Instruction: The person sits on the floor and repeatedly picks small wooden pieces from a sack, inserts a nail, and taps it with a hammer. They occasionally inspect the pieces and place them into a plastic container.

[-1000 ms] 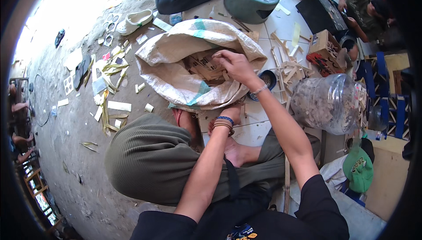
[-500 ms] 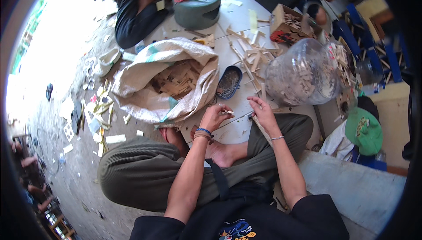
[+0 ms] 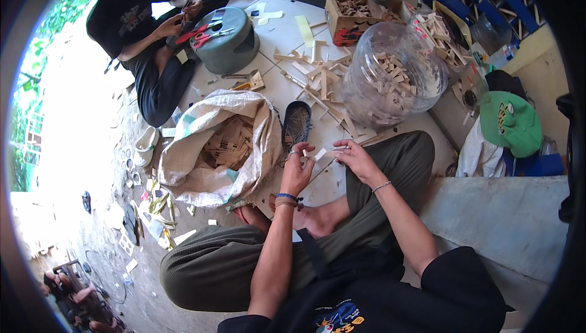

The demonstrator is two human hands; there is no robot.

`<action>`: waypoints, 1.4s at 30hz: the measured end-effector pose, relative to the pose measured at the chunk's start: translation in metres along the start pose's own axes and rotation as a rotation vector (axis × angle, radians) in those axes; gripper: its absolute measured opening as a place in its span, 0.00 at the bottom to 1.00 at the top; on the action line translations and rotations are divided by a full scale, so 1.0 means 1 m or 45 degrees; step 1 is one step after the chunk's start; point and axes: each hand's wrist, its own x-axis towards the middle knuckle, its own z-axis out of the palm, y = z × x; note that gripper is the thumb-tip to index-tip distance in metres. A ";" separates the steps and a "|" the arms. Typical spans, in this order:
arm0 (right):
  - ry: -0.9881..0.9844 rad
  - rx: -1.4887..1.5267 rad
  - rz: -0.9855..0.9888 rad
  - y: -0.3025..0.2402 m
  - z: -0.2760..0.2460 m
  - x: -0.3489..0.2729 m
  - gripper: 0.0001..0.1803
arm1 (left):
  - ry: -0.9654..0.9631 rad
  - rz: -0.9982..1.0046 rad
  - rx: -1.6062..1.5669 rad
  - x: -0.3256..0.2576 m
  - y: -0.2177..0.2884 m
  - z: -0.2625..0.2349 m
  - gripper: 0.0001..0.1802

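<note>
My left hand point(image 3: 296, 171) is closed in a pinch on a small pale wooden piece point(image 3: 320, 155) that sticks out between thumb and fingers. Opposite it, my right hand point(image 3: 359, 162) has its fingertips pressed together; whatever is between them is too small to make out. The two hands are apart, over the tiled floor in front of my crossed legs. Just beyond my left hand lies a dark blue tray point(image 3: 306, 137) with thin metal nails. A white woven sack point(image 3: 183, 177), open at the top, holds many flat wooden pieces point(image 3: 231, 145).
A clear plastic jar point(image 3: 366, 98) with wood bits lies beyond my right hand, beside assembled wooden strips point(image 3: 323, 83). Farther off are an upturned grey-green bucket point(image 3: 229, 52) with red-handled scissors point(image 3: 204, 40), a cardboard box point(image 3: 342, 25) and a seated person point(image 3: 137, 25). A green cap point(image 3: 510, 124) is at right.
The wooden-handled tool with a dark head by my right hand no longer shows there. My right fingers have come together, and the pale piece in my left hand shows more. The view has shifted.
</note>
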 end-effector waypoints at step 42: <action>0.223 -0.047 -0.063 0.025 0.008 0.009 0.18 | 0.015 0.242 0.401 -0.004 0.025 0.004 0.18</action>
